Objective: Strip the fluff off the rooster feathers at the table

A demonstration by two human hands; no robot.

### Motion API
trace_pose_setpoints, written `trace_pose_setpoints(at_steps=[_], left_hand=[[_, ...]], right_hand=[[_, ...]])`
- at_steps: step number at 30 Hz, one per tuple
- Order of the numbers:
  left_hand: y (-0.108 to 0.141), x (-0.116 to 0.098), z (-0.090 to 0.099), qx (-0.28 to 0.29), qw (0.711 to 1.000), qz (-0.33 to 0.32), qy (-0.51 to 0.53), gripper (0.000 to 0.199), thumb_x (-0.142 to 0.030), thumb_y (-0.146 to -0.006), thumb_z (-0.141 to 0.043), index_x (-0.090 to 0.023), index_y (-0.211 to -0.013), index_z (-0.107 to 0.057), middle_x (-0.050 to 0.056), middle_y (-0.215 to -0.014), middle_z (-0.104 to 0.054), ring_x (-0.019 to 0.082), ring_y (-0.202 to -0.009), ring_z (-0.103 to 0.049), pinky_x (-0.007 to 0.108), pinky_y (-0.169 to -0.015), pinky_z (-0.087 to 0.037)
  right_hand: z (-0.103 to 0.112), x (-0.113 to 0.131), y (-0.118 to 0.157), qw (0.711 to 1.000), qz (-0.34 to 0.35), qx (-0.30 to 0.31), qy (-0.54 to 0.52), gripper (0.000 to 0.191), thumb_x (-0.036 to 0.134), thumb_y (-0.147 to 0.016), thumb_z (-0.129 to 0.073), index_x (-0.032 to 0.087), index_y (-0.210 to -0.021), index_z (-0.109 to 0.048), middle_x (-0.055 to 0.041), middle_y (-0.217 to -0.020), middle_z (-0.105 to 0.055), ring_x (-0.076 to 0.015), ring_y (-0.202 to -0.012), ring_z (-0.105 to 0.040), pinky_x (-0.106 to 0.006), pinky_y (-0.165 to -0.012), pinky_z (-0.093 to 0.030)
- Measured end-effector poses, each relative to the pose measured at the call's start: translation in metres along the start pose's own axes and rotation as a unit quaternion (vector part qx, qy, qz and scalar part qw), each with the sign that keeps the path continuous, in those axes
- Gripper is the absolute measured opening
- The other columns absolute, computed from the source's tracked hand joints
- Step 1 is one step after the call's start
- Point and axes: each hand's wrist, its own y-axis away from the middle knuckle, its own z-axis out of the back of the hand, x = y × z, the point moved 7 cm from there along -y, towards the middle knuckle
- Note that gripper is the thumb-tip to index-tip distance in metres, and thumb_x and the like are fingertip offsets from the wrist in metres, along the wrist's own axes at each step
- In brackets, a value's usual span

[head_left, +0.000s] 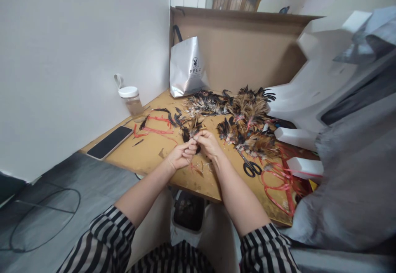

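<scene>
Feather bunch (194, 127) left of scissors (253, 168), left hand (182, 155) and right hand (208, 144) pinched closed at its base. Slackened pinch might scatter feathers; right forearm (238, 186), swung outward, might knock scissors or snag red string (289, 198) just right of them.

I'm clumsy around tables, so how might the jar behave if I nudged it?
Standing taller than wide, the jar might tip under a hard push. Being round, it could then roll. Its smooth outline suggests it's stiff.
</scene>
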Motion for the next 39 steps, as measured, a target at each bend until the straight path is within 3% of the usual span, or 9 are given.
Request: trace_pose_setpoints(at_steps=[4,8,10,15,20,22,27,33,39], left_hand=[[0.002,-0.018,0.020,-0.080,0.976,-0.057,-0.195,0.011,-0.019,-0.074,-0.056,-0.009,-0.078,-0.058,-0.001,-0.056,-0.046,-0.001,-0.039,-0.040,0.006,-0.034,-0.029],[0.015,-0.045,0.040,-0.158,0.872,-0.100,-0.452,0.025,-0.031,-0.064,-0.065,-0.009,-0.076,-0.062,0.001,-0.054,-0.053,0.004,-0.041,-0.046,0.013,-0.035,-0.031],[0.022,-0.056,0.043,-0.176,0.837,-0.129,-0.502,0.027,-0.035,-0.063,-0.065,-0.009,-0.072,-0.063,0.002,-0.054,-0.055,0.005,-0.041,-0.047,0.015,-0.036,-0.031],[0.030,-0.066,0.030,-0.188,0.789,-0.240,-0.533,0.024,-0.036,-0.064,-0.062,-0.013,-0.071,-0.064,0.002,-0.055,-0.056,0.007,-0.044,-0.044,0.019,-0.042,-0.033],[0.033,-0.060,-0.002,-0.138,0.705,-0.353,-0.599,0.013,-0.030,-0.063,-0.064,-0.018,-0.065,-0.066,0.006,-0.081,-0.059,0.015,-0.082,-0.053,0.026,-0.072,-0.042],[0.030,-0.057,-0.005,-0.120,0.705,-0.346,-0.607,0.013,-0.031,-0.065,-0.062,-0.018,-0.066,-0.066,0.006,-0.083,-0.059,0.016,-0.083,-0.053,0.026,-0.072,-0.042],[0.020,-0.054,0.007,-0.119,0.775,-0.267,-0.561,0.023,-0.035,-0.067,-0.060,-0.014,-0.073,-0.065,0.007,-0.082,-0.062,0.008,-0.054,-0.048,0.020,-0.047,-0.037],[0.014,-0.056,0.021,-0.127,0.831,-0.215,-0.497,0.028,-0.037,-0.067,-0.059,-0.010,-0.075,-0.062,0.009,-0.072,-0.063,0.008,-0.051,-0.051,0.019,-0.044,-0.036],[0.008,-0.052,0.030,-0.099,0.833,-0.157,-0.522,0.032,-0.040,-0.069,-0.057,-0.009,-0.075,-0.061,0.010,-0.070,-0.064,0.011,-0.056,-0.057,0.020,-0.049,-0.042]], right_hand=[[0.007,0.003,-0.002,0.996,0.010,-0.035,0.085,0.018,0.027,-0.055,-0.067,0.016,-0.059,-0.053,0.0026,-0.055,-0.057,-0.0089,-0.052,-0.050,-0.023,-0.058,-0.040],[0.009,0.001,-0.003,0.986,-0.002,-0.054,0.156,0.017,0.027,-0.054,-0.065,0.015,-0.058,-0.054,0.0017,-0.055,-0.057,-0.0086,-0.052,-0.049,-0.022,-0.056,-0.039],[0.010,-0.002,-0.003,0.980,-0.014,-0.061,0.187,0.015,0.025,-0.054,-0.064,0.014,-0.058,-0.055,0.0017,-0.054,-0.057,-0.0079,-0.051,-0.048,-0.021,-0.054,-0.038],[0.012,-0.015,-0.003,0.970,-0.061,-0.079,0.222,0.013,0.024,-0.052,-0.062,0.013,-0.056,-0.056,0.0048,-0.044,-0.050,-0.0050,-0.041,-0.039,-0.018,-0.044,-0.031],[0.014,-0.023,-0.002,0.969,-0.096,-0.086,0.209,0.010,0.023,-0.052,-0.059,0.014,-0.055,-0.054,0.0069,-0.036,-0.044,-0.0036,-0.033,-0.031,-0.017,-0.035,-0.023],[0.015,-0.025,-0.003,0.971,-0.104,-0.083,0.201,0.008,0.021,-0.052,-0.057,0.014,-0.054,-0.054,0.0070,-0.035,-0.044,-0.0034,-0.032,-0.031,-0.017,-0.033,-0.022],[0.019,-0.029,-0.005,0.969,-0.126,-0.078,0.197,0.004,0.018,-0.053,-0.056,0.015,-0.053,-0.054,0.0057,-0.036,-0.046,-0.0030,-0.030,-0.032,-0.016,-0.032,-0.023],[0.017,-0.028,-0.004,0.966,-0.127,-0.070,0.212,0.005,0.018,-0.054,-0.060,0.014,-0.055,-0.057,0.0055,-0.037,-0.047,-0.0031,-0.031,-0.034,-0.016,-0.032,-0.025],[0.014,-0.031,-0.004,0.958,-0.130,-0.039,0.251,0.006,0.017,-0.056,-0.057,0.013,-0.053,-0.059,0.0045,-0.037,-0.048,-0.0032,-0.032,-0.035,-0.016,-0.034,-0.025]])
